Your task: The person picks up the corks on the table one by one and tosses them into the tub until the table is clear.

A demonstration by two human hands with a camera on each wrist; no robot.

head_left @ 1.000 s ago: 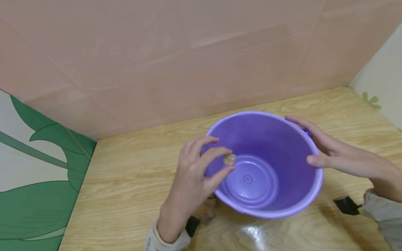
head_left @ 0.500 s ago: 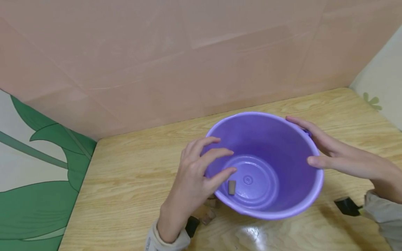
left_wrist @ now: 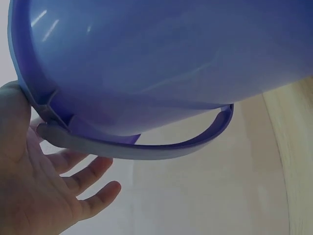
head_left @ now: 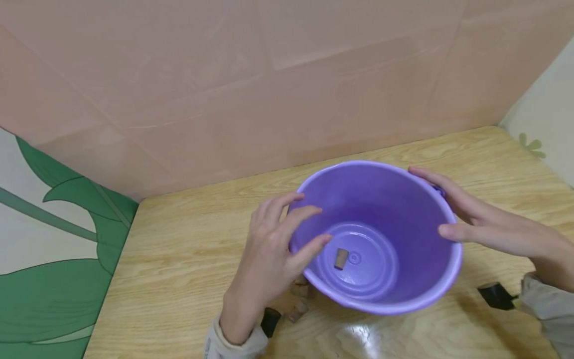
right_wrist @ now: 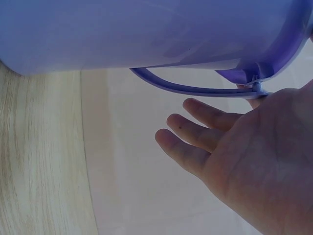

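A purple bucket [head_left: 372, 199] stands on the table with its mouth facing me. Inside, a small brown cork [head_left: 341, 259] lies on the bottom, left of the centre ring. My left hand [head_left: 273, 237] hovers at the bucket's left rim, thumb and index finger spread apart with nothing between them. On the opposite side my right hand [head_left: 475, 209] holds the rim, thumb over the inner edge and fingers along the outside. Its other fingers [right_wrist: 183, 152] stretch out below the bucket's handle [right_wrist: 195, 90] in the right wrist view. The left wrist view shows the handle [left_wrist: 161, 151] beside the left fingers.
Several brown pieces [head_left: 299, 289] lie on the wooden table [head_left: 188, 259] in front of the bucket, partly hidden by it and the left hand. A pinkish sheet [head_left: 269, 99] rises behind the table. A green leaf-patterned panel [head_left: 49, 299] stands at the left.
The left thumb and index finger let go of the cork. It dropped into the bucket and shifted right across the bottom. My left hand then drew back slightly left; the right hand stayed put.
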